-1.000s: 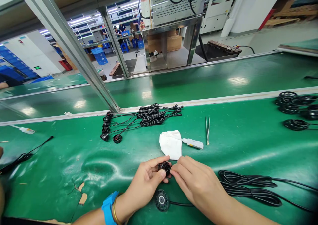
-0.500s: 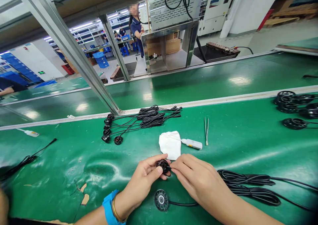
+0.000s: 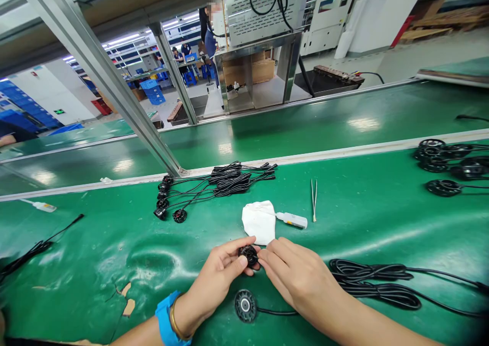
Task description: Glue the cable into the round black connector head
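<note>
My left hand pinches a small round black motor part between thumb and fingers, just above the green mat. My right hand meets it from the right, its fingertips pressed against the same part. Below the hands a black disc with a pale hub lies flat on the mat, its thin lead running right under my right wrist toward a coiled black cable.
A folded white cloth, a small white tube and tweezers lie just beyond the hands. A row of wired motors with bundled cables sits further back. More black discs rest at the right. The mat is torn at the lower left.
Both hands have stayed together on the small black part, with only slight finger shifts. The view has drifted a little, and a person in the background has moved.
</note>
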`<act>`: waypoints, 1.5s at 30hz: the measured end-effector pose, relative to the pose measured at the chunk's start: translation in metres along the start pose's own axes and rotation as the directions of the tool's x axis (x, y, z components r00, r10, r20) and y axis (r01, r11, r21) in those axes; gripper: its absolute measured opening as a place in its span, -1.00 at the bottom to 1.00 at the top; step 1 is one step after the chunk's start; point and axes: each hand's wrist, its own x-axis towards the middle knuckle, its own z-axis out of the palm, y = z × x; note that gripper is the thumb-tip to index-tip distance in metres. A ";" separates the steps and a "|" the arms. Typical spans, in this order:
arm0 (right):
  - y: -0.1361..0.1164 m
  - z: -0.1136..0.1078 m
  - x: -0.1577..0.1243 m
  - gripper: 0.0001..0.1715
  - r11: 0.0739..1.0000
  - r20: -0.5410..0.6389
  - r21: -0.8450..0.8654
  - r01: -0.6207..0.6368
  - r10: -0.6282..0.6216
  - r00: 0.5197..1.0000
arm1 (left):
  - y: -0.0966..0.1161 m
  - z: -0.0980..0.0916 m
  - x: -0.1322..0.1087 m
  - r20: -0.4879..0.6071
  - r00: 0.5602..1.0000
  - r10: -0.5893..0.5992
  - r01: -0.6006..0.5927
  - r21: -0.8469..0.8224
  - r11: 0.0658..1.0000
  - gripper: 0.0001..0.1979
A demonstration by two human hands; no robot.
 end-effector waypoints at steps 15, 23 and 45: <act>0.000 0.002 -0.004 -0.72 1.000 -0.028 0.005 0.018 -0.018 0.999 | 0.001 -0.001 -0.004 -0.036 0.999 -0.035 0.035 -0.007 0.999 -0.55; -0.006 0.006 -0.016 -0.76 0.998 0.002 0.001 0.059 -0.059 0.998 | -0.003 0.002 -0.004 -0.088 0.995 -0.037 0.041 0.036 0.999 -0.61; 0.008 0.014 -0.011 -0.89 0.879 0.166 0.370 -0.301 0.257 0.952 | -0.009 -0.006 -0.008 -0.073 0.993 -0.090 0.069 -0.248 0.966 -0.59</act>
